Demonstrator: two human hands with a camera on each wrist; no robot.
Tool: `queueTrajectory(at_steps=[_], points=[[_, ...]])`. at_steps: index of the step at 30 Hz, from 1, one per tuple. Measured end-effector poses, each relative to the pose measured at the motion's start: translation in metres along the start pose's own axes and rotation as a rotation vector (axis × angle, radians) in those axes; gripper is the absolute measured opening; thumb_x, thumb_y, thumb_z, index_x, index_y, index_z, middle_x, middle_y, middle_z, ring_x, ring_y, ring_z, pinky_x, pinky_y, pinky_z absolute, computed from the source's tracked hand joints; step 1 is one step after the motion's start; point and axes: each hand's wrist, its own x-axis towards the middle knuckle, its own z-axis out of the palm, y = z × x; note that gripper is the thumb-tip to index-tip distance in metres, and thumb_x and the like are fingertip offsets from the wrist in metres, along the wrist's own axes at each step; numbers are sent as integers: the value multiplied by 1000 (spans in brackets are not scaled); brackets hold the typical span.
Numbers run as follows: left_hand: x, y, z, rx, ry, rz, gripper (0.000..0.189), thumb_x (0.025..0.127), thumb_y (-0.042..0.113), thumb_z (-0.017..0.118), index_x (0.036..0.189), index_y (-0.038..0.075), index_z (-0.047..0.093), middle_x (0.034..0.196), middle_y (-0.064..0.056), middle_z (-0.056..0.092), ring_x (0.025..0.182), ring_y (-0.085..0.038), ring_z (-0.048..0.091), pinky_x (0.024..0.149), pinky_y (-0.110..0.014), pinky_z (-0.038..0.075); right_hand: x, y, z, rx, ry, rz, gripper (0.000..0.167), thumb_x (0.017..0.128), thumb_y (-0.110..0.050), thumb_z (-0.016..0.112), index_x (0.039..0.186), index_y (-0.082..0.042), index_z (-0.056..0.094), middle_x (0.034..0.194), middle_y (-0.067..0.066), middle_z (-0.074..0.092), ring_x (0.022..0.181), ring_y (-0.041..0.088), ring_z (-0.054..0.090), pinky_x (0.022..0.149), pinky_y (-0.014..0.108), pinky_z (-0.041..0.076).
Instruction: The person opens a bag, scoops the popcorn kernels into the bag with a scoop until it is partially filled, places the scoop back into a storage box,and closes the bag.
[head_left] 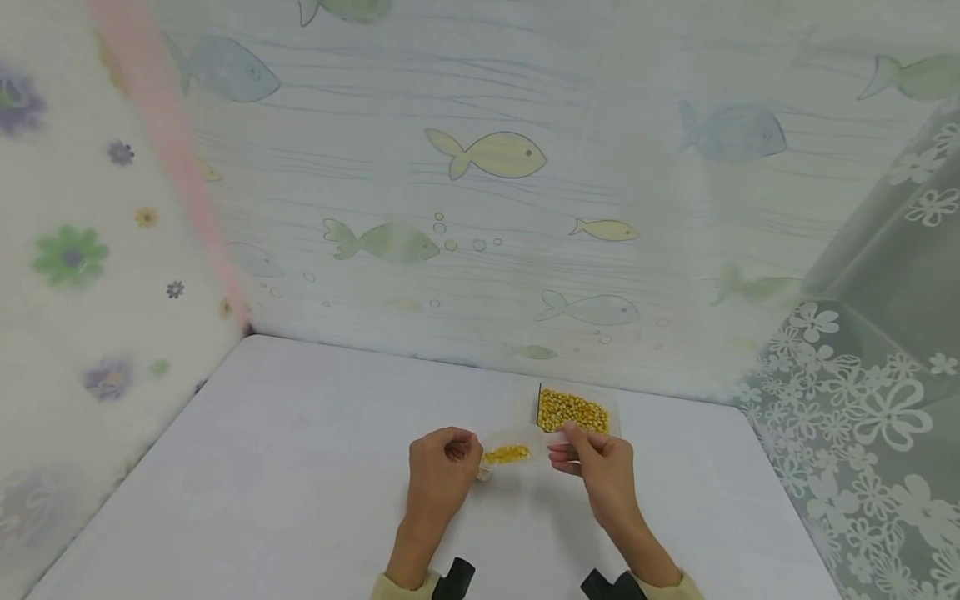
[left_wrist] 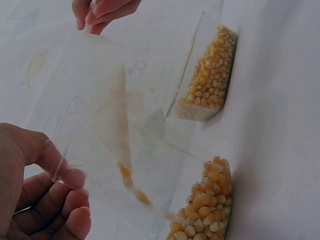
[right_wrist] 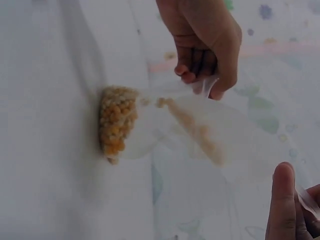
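Note:
A clear plastic bag (head_left: 536, 442) spans the space between my hands, its film stretched thin. My left hand (head_left: 442, 467) pinches one side of it between thumb and curled fingers. At the other side, my right hand (head_left: 603, 467) grips the film, the thumb lying along it in the right wrist view. Yellow corn kernels (left_wrist: 202, 205) are heaped low down, near the table. A thin line of more kernels (right_wrist: 195, 130) runs slantwise along the film. Behind the bag stands a clear box (head_left: 617, 421) of corn kernels, partly covered by my right fingers in the head view.
The white table (head_left: 315, 467) extends around both hands. A fish-patterned sheet (head_left: 480, 275) hangs behind it, a flower-print sheet (head_left: 112, 333) at the left, and a sheer flowered curtain (head_left: 862, 433) along the right edge.

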Motion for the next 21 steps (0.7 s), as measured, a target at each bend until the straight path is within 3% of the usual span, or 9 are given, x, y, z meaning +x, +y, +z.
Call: queueTrajectory(at_steps=[8, 21], points=[[1, -2, 0, -9, 10, 15, 10, 82, -5, 73, 76, 3, 74, 65, 2, 64, 59, -6, 55, 56, -21, 51, -7, -11, 5, -37, -39, -106, 29, 101, -12, 63, 104, 15, 71, 81, 17, 75, 68, 19, 75, 66, 33, 62], [1, -1, 0, 6, 20, 11, 10, 82, -4, 74, 76, 4, 74, 65, 2, 64, 59, -6, 55, 55, -21, 51, -8, -3, 3, -40, -6, -87, 27, 101, -12, 63, 104, 13, 71, 80, 14, 76, 68, 21, 75, 66, 35, 63]])
